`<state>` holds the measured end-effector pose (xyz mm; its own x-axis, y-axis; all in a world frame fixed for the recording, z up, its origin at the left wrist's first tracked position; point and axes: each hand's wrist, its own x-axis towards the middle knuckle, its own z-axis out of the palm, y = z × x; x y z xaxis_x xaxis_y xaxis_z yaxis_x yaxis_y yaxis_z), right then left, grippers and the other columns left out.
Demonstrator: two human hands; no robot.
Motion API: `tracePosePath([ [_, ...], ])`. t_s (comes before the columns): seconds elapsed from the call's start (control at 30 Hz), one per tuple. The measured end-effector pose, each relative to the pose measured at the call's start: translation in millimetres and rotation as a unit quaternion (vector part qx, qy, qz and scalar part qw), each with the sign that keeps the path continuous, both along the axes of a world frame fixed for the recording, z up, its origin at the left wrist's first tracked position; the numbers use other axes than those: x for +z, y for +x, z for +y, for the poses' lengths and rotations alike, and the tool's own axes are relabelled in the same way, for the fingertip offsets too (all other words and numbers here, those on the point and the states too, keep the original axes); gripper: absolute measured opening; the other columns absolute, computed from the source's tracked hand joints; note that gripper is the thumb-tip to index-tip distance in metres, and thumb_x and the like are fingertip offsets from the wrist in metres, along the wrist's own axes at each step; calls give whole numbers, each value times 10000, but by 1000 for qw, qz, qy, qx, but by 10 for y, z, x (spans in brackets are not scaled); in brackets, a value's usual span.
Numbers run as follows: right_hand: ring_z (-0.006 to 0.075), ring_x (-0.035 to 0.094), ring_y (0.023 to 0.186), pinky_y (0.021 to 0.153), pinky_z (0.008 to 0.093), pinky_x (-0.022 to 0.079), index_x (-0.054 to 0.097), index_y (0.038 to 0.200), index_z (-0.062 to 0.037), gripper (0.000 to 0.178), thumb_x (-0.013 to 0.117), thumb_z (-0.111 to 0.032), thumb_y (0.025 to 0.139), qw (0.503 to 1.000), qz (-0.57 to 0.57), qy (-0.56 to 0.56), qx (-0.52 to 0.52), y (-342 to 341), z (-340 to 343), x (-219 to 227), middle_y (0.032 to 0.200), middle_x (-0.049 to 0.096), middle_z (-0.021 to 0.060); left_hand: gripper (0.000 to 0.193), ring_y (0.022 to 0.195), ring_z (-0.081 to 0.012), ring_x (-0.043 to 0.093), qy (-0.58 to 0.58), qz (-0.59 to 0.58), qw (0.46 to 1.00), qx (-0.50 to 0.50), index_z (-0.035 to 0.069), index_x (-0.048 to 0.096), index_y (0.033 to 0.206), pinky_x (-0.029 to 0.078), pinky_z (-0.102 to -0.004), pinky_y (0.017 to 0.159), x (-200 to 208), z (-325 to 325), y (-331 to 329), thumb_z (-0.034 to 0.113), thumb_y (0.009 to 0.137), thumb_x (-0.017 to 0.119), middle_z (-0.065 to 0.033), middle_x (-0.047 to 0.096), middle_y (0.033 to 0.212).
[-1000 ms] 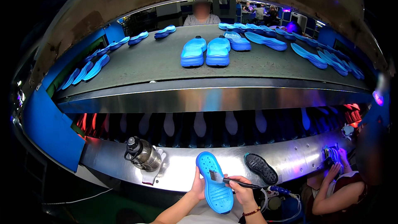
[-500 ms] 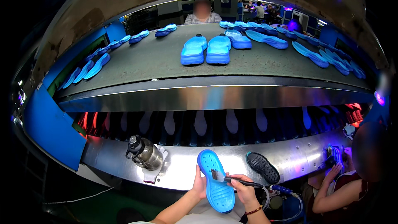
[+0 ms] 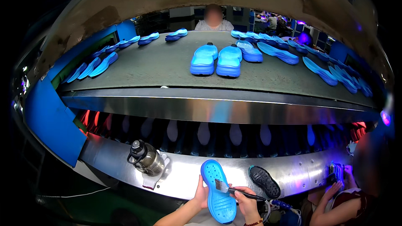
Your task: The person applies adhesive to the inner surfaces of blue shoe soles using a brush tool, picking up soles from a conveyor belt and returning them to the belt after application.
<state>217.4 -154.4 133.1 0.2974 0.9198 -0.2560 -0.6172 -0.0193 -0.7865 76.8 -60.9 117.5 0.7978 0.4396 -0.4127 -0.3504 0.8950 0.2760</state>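
My left hand (image 3: pixel 202 193) holds a bright blue shoe sole (image 3: pixel 221 206) by its left edge, its holed and ribbed inner face turned up. In my right hand (image 3: pixel 247 203) is a flat brush (image 3: pixel 234 190) with a dark handle, gripped by fingers and thumb. The bristles touch the sole's face near its middle. A cable appears to run from the rear of the handle. Just right of the sole, a black sole (image 3: pixel 264 181) with a holed face lies on the metal ledge.
A dark-lidded water bottle (image 3: pixel 146 159) stands on a white glove (image 3: pixel 155 179) on the metal ledge (image 3: pixel 184 171). Above, a grey-green belt (image 3: pixel 159 65) carries several blue soles (image 3: pixel 204 60). A co-worker's hands (image 3: pixel 335 188) work at the right; another person (image 3: pixel 214 23) sits beyond the belt.
The whole view has shifted, so the belt and its soles appear lower. Both hands still hold the sole and brush, and the bristles remain near the same spot.
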Motion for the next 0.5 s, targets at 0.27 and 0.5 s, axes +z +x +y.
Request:
tracePosePath([
  [0.27, 214, 589, 894, 795, 308, 496, 554, 965, 60, 196, 567, 16, 774, 999, -24, 7, 27, -5, 115, 39, 968, 595, 161, 965, 1182, -347, 392, 44, -70, 996, 20, 83, 292, 1325, 298, -514, 977, -78, 82, -57, 796, 702, 109, -205, 382, 1291],
  [0.5, 203, 597, 872, 785, 293, 497, 560, 967, 58, 199, 574, 15, 772, 999, -24, 17, 19, 14, 144, 42, 953, 604, 164, 959, 1168, -341, 408, 43, -55, 998, 3, 88, 296, 1323, 305, -510, 974, -14, 154, -12, 795, 703, 105, -203, 394, 1282],
])
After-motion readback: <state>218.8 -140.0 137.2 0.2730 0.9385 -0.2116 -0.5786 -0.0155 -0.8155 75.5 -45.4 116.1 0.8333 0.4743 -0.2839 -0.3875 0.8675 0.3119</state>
